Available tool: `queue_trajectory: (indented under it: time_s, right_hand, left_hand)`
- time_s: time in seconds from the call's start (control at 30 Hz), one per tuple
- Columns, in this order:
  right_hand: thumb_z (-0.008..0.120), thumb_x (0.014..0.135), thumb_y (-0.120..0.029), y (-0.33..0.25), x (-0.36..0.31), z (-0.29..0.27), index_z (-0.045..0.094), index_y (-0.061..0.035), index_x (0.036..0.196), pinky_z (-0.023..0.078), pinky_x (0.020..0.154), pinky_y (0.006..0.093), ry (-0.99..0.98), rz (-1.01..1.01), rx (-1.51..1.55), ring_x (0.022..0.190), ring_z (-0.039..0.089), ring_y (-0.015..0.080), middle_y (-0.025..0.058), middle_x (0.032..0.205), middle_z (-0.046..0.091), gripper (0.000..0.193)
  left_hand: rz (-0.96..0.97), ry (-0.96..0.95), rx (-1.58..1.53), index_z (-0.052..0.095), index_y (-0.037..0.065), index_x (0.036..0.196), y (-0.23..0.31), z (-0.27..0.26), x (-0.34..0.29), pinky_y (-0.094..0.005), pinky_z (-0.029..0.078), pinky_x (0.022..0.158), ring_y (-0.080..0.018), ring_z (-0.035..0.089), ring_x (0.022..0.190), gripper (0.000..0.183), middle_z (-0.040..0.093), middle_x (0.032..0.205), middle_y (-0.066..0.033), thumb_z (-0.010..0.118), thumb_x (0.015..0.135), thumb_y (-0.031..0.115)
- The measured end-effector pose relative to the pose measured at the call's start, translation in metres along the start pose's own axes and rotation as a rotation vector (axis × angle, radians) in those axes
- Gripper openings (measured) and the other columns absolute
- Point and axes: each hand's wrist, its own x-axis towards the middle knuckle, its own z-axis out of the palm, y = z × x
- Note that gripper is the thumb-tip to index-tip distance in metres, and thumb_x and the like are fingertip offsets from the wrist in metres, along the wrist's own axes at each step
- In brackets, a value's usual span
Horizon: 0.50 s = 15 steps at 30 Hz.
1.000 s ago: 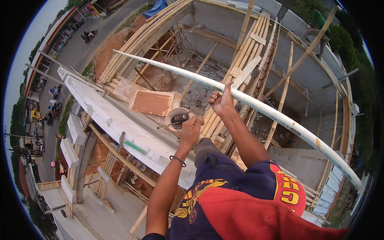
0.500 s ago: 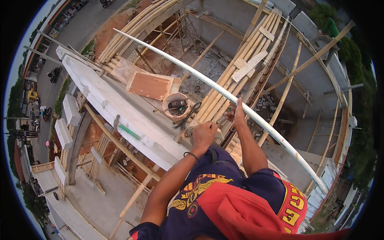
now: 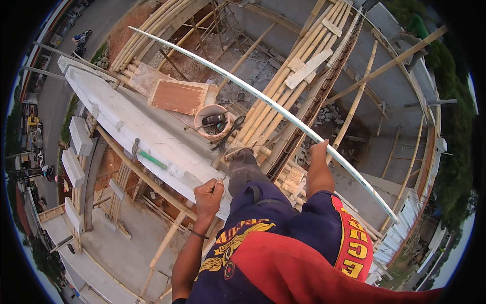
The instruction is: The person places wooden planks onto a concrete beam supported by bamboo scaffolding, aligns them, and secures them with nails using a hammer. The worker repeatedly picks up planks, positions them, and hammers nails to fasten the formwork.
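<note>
My right hand (image 3: 319, 148) is closed round a long white pipe (image 3: 276, 106), which runs slanting from the far left down to the near right. My left hand (image 3: 208, 196) is a fist, raised near the edge of a pale block wall (image 3: 126, 121). Whether something small is pinched in its fingers I cannot make out. On that wall lies a hammer (image 3: 152, 159) with a green handle. Beyond my left hand stands a pinkish bucket (image 3: 214, 136), holding a black tool (image 3: 214, 120) and a dark cable.
Bamboo poles (image 3: 276, 96) lie bundled ahead, with boards (image 3: 309, 70) on top. A reddish-brown board (image 3: 178, 98) rests beside the bucket. Deep drops with rubble (image 3: 253, 43) open below. A slanted timber (image 3: 390, 63) crosses at right. Rebar (image 3: 316, 109) runs along a beam.
My left hand has drawn back and left, away from the bamboo ends. My right hand has come nearer along the pipe, its fingers now wrapped round it. My leg now shows.
</note>
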Motion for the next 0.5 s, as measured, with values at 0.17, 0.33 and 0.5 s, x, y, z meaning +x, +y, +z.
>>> queue_trajectory:
  time_s: [0.17, 0.33, 0.5]
  right_hand:
    - [0.045, 0.096, -0.055, 0.02, 0.009, -0.039, 0.066, -0.0109, 0.1, 0.042, 0.055, 0.0314, -0.606, -0.072, -0.42, 0.059, 0.047, 0.0137, 0.0011, 0.069, 0.052, 0.05]
    - [0.047, 0.099, -0.041, 0.064, -0.061, -0.018, 0.062, -0.007, 0.109, 0.041, 0.056, 0.0278, -1.016, -0.183, -1.025, 0.063, 0.05, 0.0102, -0.002, 0.074, 0.054, 0.038]
    - [0.063, 0.09, -0.035, 0.106, -0.185, 0.035, 0.064, 0.0013, 0.11, 0.048, 0.063, 0.028, -1.409, -0.832, -1.214, 0.072, 0.059, 0.0136, 0.0093, 0.088, 0.065, 0.042]
  left_hand:
    - [0.053, 0.105, -0.041, 0.037, 0.0, 0.061, 0.005, -0.028, -0.004, -0.0294, 0.024, 0.044, -0.0047, 0.027, 0.053, 0.038, 0.027, 0.053, 0.0001, 0.057, 0.09, 0.013]
    - [-0.009, 0.274, -0.138, 0.037, 0.002, 0.061, 0.013, -0.054, -0.007, -0.0282, 0.023, 0.047, -0.0049, 0.027, 0.056, 0.039, 0.03, 0.055, 0.0034, 0.056, 0.092, 0.015]
    - [-0.004, 0.404, -0.23, 0.04, 0.003, 0.061, 0.03, -0.087, -0.026, -0.0263, 0.025, 0.049, -0.0047, 0.029, 0.056, 0.038, 0.035, 0.057, 0.0053, 0.056, 0.093, 0.018]
